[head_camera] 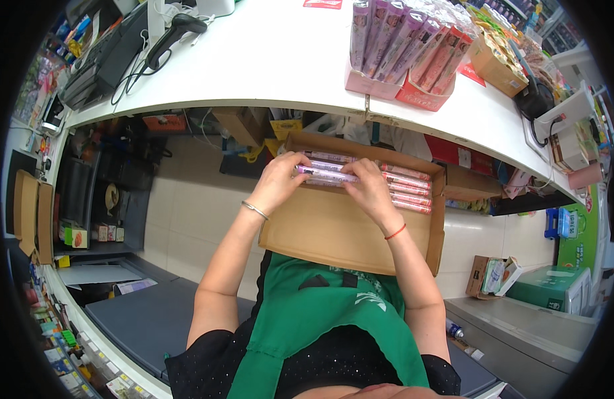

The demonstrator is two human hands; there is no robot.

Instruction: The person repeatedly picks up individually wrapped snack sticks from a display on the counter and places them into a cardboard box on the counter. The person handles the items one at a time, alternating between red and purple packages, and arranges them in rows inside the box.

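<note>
A shallow cardboard box (332, 229) rests against the person's green apron, just below the counter edge. My left hand (282, 177) pinches the left end of a purple tube-shaped package (327, 167), with thumb and fingers around it. Near its right end, my right hand (368, 187) grips the same purple package. Another purple tube lies just behind it along the far wall of the box. Several red-pink tube packages (411, 187) lie side by side in the box's right part, beyond my right hand. The tubes directly beneath my fingers are partly hidden.
The white counter (267, 55) runs across the far side. On it stand a display box of purple tubes (369, 82), a red display box (425, 97) and a black handheld scanner (172, 37). Dark shelving (117, 199) is at left; a green box (549, 289) stands at right.
</note>
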